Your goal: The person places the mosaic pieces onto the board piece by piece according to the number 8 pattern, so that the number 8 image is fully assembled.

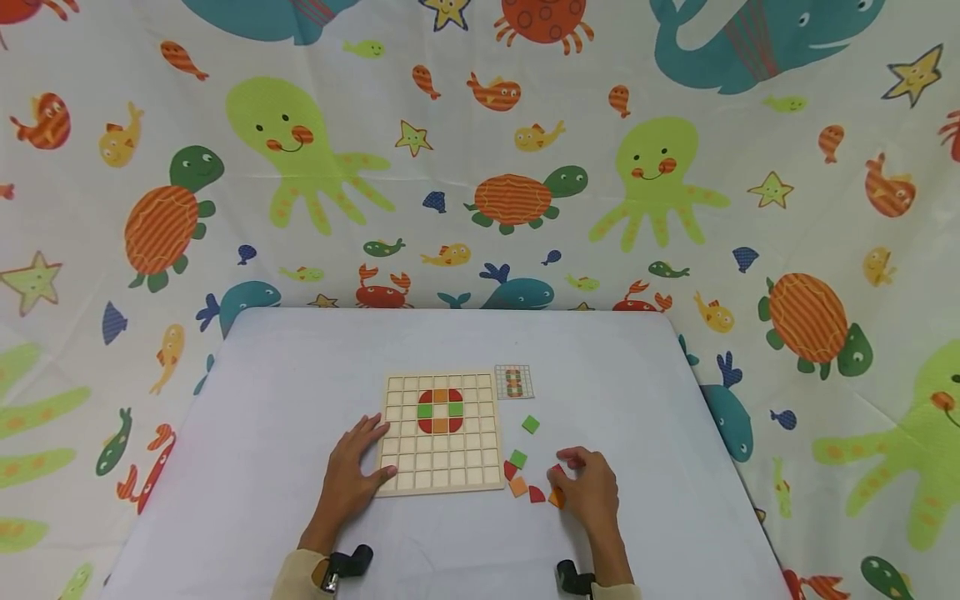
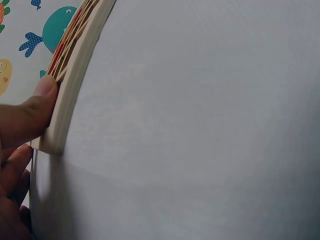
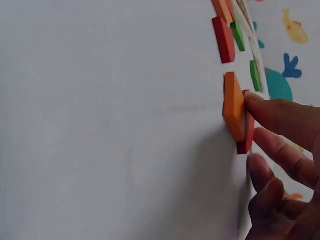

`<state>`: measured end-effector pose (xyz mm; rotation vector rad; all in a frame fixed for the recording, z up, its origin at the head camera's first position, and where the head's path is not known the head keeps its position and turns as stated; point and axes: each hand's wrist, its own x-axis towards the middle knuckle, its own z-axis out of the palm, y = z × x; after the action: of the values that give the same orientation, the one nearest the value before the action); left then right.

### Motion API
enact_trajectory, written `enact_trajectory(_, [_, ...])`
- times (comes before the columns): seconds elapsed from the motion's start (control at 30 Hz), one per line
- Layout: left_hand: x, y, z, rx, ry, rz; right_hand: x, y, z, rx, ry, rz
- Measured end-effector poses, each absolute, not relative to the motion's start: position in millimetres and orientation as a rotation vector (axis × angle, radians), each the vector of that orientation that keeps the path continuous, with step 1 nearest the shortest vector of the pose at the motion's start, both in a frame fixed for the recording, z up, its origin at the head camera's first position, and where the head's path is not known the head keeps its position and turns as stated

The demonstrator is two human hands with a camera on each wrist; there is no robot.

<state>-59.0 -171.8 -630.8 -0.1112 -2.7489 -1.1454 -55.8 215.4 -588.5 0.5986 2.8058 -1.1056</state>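
A wooden grid board (image 1: 405,479) lies on the table, bearing a ring of red, orange and green tiles (image 1: 425,411). My left hand (image 1: 351,467) rests against the board's left side, fingers spread along the edge. In the left wrist view its thumb (image 2: 46,92) lies on the board near a corner. To the right of the board, my right hand (image 1: 591,490) pinches a red tile (image 3: 250,131) between thumb and forefinger. Close by that tile is an orange tile (image 3: 233,105), also partly visible under the fingers in the head view.
Loose tiles lie between board and right hand: a green one (image 1: 531,424), another green (image 1: 518,459), a red quarter-round (image 1: 537,494), an orange (image 1: 519,487) and a red (image 1: 510,470). A pattern card (image 1: 525,392) touches the board's upper right. Behind the white table (image 1: 262,400) hangs a sea-animal cloth (image 1: 450,292).
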Motion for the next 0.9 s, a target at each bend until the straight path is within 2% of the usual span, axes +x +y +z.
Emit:
enact_trajectory(0.27, [-61,-173,-632,-0.121,-2.746,-1.141,-48,219,-589,0.555,2.809,-1.043])
enact_trajectory(0.9, [-60,-173,-632,-0.161,-2.696,-1.163,-71,182,-598,0.472,2.855,-1.092])
